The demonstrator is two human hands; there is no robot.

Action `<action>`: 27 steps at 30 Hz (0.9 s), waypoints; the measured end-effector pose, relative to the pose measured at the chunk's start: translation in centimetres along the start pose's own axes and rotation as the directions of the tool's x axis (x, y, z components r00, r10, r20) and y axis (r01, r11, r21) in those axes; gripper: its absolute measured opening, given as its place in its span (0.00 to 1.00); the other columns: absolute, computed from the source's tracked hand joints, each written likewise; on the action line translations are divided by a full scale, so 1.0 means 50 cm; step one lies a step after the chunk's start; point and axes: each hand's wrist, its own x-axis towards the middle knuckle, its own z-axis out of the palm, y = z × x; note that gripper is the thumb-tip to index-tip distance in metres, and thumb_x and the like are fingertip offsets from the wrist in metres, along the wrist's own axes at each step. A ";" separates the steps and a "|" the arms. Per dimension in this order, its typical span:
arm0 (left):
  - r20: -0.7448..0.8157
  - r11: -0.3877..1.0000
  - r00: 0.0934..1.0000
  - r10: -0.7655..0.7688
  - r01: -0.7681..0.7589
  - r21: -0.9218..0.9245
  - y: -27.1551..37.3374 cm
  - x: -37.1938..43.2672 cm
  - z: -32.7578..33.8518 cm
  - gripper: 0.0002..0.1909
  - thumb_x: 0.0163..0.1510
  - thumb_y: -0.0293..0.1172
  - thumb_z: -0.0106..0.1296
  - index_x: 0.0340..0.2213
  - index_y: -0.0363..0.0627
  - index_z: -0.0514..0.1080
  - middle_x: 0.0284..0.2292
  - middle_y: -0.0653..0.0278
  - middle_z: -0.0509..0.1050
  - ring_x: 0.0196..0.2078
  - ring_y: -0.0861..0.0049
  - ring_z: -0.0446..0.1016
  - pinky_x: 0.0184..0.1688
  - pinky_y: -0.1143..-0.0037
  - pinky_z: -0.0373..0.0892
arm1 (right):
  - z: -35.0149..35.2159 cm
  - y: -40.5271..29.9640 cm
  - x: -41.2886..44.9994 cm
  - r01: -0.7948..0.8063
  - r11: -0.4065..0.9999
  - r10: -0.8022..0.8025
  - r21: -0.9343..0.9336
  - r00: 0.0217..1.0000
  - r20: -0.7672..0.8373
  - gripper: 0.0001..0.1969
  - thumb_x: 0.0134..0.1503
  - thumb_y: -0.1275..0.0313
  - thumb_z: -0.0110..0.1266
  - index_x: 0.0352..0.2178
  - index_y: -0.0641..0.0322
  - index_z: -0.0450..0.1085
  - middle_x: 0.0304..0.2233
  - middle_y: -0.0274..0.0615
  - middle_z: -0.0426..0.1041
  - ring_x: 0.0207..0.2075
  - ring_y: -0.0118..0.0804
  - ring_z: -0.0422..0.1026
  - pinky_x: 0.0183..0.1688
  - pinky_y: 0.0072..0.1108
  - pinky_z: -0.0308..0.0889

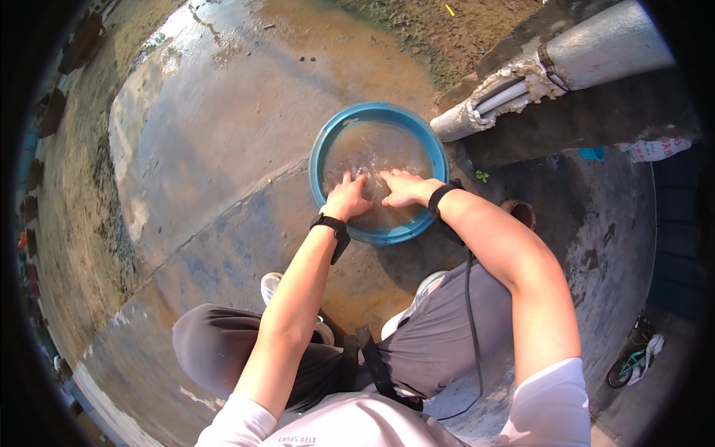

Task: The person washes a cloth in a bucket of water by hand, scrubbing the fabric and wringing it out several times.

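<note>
A round blue-green basin (384, 239) stands on wet concrete in front of my feet. Murky brownish water (374, 148) fills much of it, and its surface is rippled. My left hand (347, 195) reaches in over the near left rim, fingers spread, its fingertips at the water. From the right comes my right hand (403, 188), also with fingers apart, at or just under the surface. Neither hand shows anything held. The murky water hides the basin's bottom. Black bands with small devices are strapped around both wrists.
Beside the basin, a pipe in torn silvery insulation (491, 106) rises along a low concrete ledge (603, 109). A short rusty pipe stub (519, 213) is near my right forearm. A black cable (473, 318) hangs from my right wrist. Muddy water (346, 50) lies beyond.
</note>
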 end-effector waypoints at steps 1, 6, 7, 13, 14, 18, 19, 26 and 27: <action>0.027 1.000 1.000 0.005 -0.005 0.009 -0.001 -0.001 -0.002 0.41 0.38 0.42 0.62 0.56 0.55 0.62 0.58 0.44 0.56 0.54 0.48 0.66 0.55 0.60 0.64 | -0.003 -0.001 -0.002 0.006 1.000 -0.005 -0.009 1.000 0.028 0.42 0.49 0.58 0.58 0.62 0.55 0.48 0.63 0.51 0.51 0.63 0.50 0.53 0.61 0.39 0.55; 0.144 0.998 0.990 -0.012 0.002 0.065 0.013 -0.006 -0.019 0.34 0.38 0.42 0.62 0.50 0.52 0.70 0.53 0.50 0.67 0.51 0.58 0.71 0.52 0.66 0.67 | -0.015 -0.005 -0.007 0.010 1.000 -0.008 -0.009 0.986 0.168 0.39 0.52 0.57 0.57 0.61 0.61 0.52 0.60 0.56 0.57 0.60 0.52 0.58 0.60 0.34 0.57; 0.272 0.999 0.962 -0.023 0.009 0.052 0.025 -0.006 -0.025 0.31 0.38 0.42 0.62 0.47 0.51 0.72 0.50 0.53 0.71 0.50 0.61 0.72 0.51 0.67 0.68 | -0.009 0.004 -0.002 0.007 1.000 -0.004 -0.011 0.981 0.195 0.37 0.51 0.57 0.57 0.59 0.61 0.55 0.57 0.56 0.60 0.59 0.51 0.61 0.58 0.34 0.59; 0.347 0.997 0.935 -0.075 0.075 0.012 0.029 -0.017 -0.009 0.25 0.37 0.38 0.63 0.41 0.50 0.76 0.39 0.58 0.78 0.44 0.65 0.76 0.46 0.69 0.70 | -0.010 -0.020 -0.019 -0.058 0.998 0.051 0.023 0.969 0.243 0.25 0.46 0.62 0.61 0.45 0.62 0.71 0.42 0.51 0.75 0.44 0.44 0.74 0.45 0.32 0.68; 0.345 0.998 0.937 -0.062 0.059 0.020 0.029 -0.017 -0.007 0.25 0.38 0.38 0.64 0.41 0.48 0.76 0.37 0.57 0.78 0.42 0.65 0.76 0.45 0.69 0.70 | -0.013 -0.024 -0.022 -0.049 0.998 0.041 0.031 0.975 0.218 0.23 0.44 0.62 0.62 0.42 0.62 0.73 0.39 0.50 0.76 0.42 0.43 0.75 0.43 0.32 0.69; 0.316 0.998 0.948 -0.051 0.038 0.046 0.035 -0.013 0.000 0.24 0.34 0.37 0.65 0.38 0.53 0.77 0.37 0.61 0.78 0.43 0.65 0.76 0.45 0.68 0.71 | -0.024 -0.023 -0.021 -0.039 0.999 0.031 0.029 0.969 0.245 0.22 0.43 0.64 0.64 0.40 0.62 0.74 0.37 0.49 0.77 0.41 0.43 0.75 0.42 0.31 0.69; 0.252 0.997 0.967 -0.033 0.014 0.076 0.037 -0.018 0.003 0.23 0.35 0.36 0.65 0.37 0.51 0.76 0.36 0.58 0.78 0.43 0.64 0.76 0.45 0.68 0.71 | -0.027 -0.019 -0.018 -0.037 0.999 0.028 0.037 0.973 0.227 0.22 0.43 0.63 0.64 0.40 0.61 0.73 0.39 0.49 0.76 0.42 0.44 0.75 0.43 0.31 0.68; -0.167 0.995 0.983 0.072 -0.060 0.076 0.027 -0.005 0.008 0.23 0.38 0.31 0.60 0.39 0.43 0.68 0.34 0.46 0.76 0.39 0.53 0.75 0.42 0.61 0.70 | -0.026 -0.003 -0.010 0.047 0.998 -0.054 -0.040 0.977 -0.205 0.15 0.46 0.72 0.53 0.38 0.63 0.73 0.40 0.55 0.75 0.44 0.52 0.73 0.45 0.35 0.68; -0.271 0.993 0.955 0.117 -0.105 0.060 0.031 -0.002 0.005 0.26 0.37 0.32 0.62 0.40 0.43 0.66 0.33 0.46 0.75 0.37 0.49 0.75 0.39 0.60 0.70 | -0.025 0.003 -0.007 0.045 0.998 -0.058 -0.053 0.954 -0.295 0.14 0.47 0.74 0.50 0.37 0.65 0.74 0.39 0.59 0.74 0.44 0.53 0.73 0.45 0.36 0.68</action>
